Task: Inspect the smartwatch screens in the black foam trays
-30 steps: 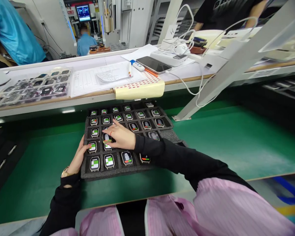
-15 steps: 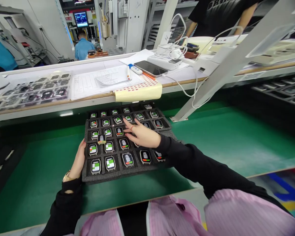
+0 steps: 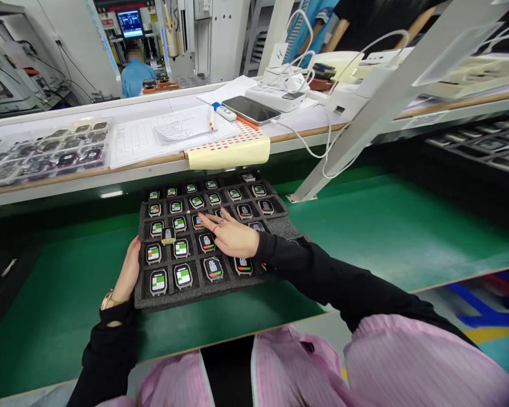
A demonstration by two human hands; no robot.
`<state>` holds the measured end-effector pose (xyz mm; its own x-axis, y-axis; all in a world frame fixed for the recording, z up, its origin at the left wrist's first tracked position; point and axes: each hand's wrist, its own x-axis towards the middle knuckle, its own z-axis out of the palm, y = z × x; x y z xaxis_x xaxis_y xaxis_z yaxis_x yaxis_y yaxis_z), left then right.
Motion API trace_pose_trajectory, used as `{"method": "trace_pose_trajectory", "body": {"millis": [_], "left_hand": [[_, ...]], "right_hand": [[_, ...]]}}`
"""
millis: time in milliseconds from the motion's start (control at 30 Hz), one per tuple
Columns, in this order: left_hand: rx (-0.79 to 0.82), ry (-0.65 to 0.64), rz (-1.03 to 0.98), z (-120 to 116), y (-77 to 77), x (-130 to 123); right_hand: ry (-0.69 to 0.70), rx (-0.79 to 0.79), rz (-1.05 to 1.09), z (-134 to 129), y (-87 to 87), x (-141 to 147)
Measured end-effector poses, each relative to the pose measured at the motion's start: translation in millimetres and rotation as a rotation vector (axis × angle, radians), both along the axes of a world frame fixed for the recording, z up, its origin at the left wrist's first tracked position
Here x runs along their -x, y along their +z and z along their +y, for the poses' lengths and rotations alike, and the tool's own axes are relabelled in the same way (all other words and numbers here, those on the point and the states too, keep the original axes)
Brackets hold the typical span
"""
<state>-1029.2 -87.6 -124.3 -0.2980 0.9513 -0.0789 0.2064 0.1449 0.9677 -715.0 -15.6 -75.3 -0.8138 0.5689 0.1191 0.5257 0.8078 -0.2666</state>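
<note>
A dark grey foam tray [image 3: 169, 298] lies on the green bench, its compartments holding several smartwatches with lit screens. Some screens show white and green blocks, like the watch [image 3: 183, 275] near the front; others are dark with text and a red-green strip, like the watch [image 3: 212, 268]. One small watch [image 3: 168, 235] rests across a divider on the left side. My left hand [image 3: 129, 271] grips the tray's left edge. Over the middle of the tray is my right hand [image 3: 233, 233], fingers apart, fingertips at a watch in the third row, holding nothing.
Above the bench runs a shelf [image 3: 144, 164] with papers, a phone [image 3: 251, 109], pens, cables and a clear tray of watch parts [image 3: 46, 150]. A slanted metal post [image 3: 348, 135] stands right of the foam tray. More dark trays lie at far right. A person [image 3: 136, 73] sits beyond.
My right hand has moved nearer and slightly left over the tray, from the second row of watches to the third. My left hand stays on the tray's edge. The whole view has shifted slightly.
</note>
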Motion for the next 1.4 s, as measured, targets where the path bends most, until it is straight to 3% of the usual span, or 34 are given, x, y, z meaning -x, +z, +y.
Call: {"method": "trace_pose_trajectory", "body": {"millis": [167,267,500,633,800,1067,1267,1400], "left_hand": [[0.064,0.042,0.021,1.9,2.1,-1.2],[0.101,0.08,-0.009,2.4,4.3,-2.8],[0.098,0.105,0.03,5.7,4.2,-3.2],[0.101,0.105,0.056,6.9,4.9,-3.9],[0.106,0.105,0.081,7.5,5.2,-3.2],[0.09,0.087,0.12,9.7,1.9,0.8],[0.095,0.091,0.137,13.7,-1.3,4.9],[0.09,0.083,0.218,16.1,-6.0,10.3]], "right_hand": [[0.021,0.062,0.083,-22.9,20.9,-16.8],[0.026,0.096,0.112,-46.9,24.7,-25.5],[-0.039,0.024,0.158,-69.5,-2.7,-22.1],[-0.048,0.024,0.273,-76.2,-0.4,-24.3],[-0.034,0.008,0.514,-105.7,-2.2,-31.1],[-0.108,-0.001,0.493,-131.9,-30.6,-34.8],[-0.337,-0.086,0.632,-141.6,-34.7,-55.2],[-0.332,-0.058,0.624,-145.7,-29.9,-56.3]]}}
